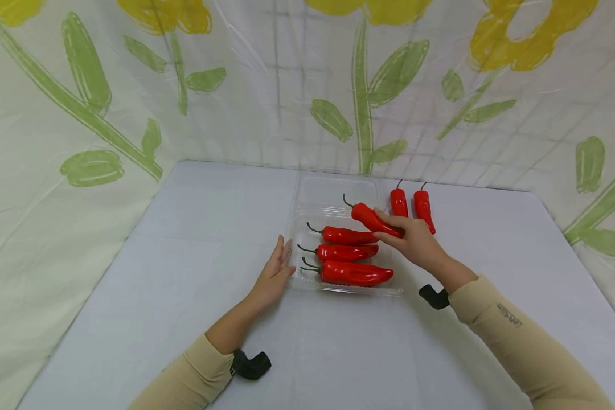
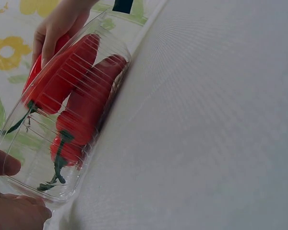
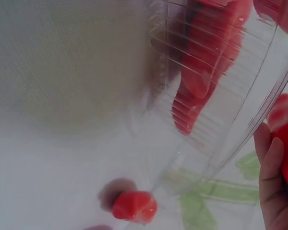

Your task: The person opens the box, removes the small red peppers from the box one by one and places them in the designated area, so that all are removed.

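A clear plastic clamshell box (image 1: 351, 289) lies unfolded on the table, its lid (image 1: 338, 191) laid back on the far side. Several red chili peppers (image 1: 356, 273) with dark green stems lie crosswise in the box, stems to the left. My right hand (image 1: 415, 239) pinches another red chili pepper (image 1: 369, 217) between thumb and fingers above the back of the box, its stem pointing left. My left hand (image 1: 271, 279) rests against the box's left side, fingers extended along the wall and thumb near the front corner.
Two more red chili peppers, one (image 1: 398, 202) beside the lid and another (image 1: 423, 209) farther right, lie at the back of the white-covered table (image 1: 225, 228). A curtain (image 1: 266, 85) painted with yellow flowers hangs behind. A black device (image 1: 253, 365) sits at the left wrist.
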The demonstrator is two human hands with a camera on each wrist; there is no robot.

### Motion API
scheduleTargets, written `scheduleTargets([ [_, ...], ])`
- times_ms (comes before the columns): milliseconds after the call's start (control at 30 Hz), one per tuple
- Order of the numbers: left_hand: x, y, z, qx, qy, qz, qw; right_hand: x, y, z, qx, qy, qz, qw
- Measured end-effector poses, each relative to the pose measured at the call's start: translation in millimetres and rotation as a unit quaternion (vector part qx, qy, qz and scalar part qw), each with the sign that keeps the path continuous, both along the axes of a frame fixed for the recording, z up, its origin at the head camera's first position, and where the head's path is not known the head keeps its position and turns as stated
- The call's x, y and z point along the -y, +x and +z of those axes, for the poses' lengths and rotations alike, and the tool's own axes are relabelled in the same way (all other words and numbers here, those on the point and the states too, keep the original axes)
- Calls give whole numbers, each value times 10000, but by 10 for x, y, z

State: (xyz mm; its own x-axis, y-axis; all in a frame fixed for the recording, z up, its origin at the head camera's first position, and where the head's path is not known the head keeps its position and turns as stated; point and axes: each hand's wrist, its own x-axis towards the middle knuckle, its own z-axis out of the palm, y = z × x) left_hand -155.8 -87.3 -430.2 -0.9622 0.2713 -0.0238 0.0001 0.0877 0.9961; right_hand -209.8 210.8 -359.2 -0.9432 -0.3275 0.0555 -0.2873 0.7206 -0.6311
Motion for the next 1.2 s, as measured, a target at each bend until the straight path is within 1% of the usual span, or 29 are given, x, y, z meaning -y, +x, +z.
scheduleTargets([
  [200, -1, -3, -5, -20, 19, -10, 10000, -63, 5, -24, 47, -64, -533, 9985],
  [300, -4, -2, 1, 25, -8, 7, 10000, -80, 4, -33, -35, -15, -738, 9973],
  [433, -6, -1, 4, 6, -7, -9, 10000, -96, 17, -50, -160, -41, -1028, 9946],
  [533, -7, 2, 9, -35, -24, -19, 10000, -117, 26, -63, -253, -81, -1262, 9917],
  [700, -9, -4, 17, 5, -111, 31, 9999, -187, 32, -84, -332, -146, -1593, 9866],
  [833, -9, -6, 18, -9, -98, 28, 9999, -271, 37, -103, -452, -244, -1685, 9844],
  [1033, -5, 1, 15, -36, -77, 20, 10000, -393, 54, -128, -210, -531, -1565, 9860],
  [1133, -5, 0, 13, -48, -75, 5, 10000, -439, 68, -152, -392, -548, -1550, 9856],
  [1200, -7, 2, 17, -25, -81, 17, 10000, -470, 72, -168, -570, -572, -1621, 9835],
])
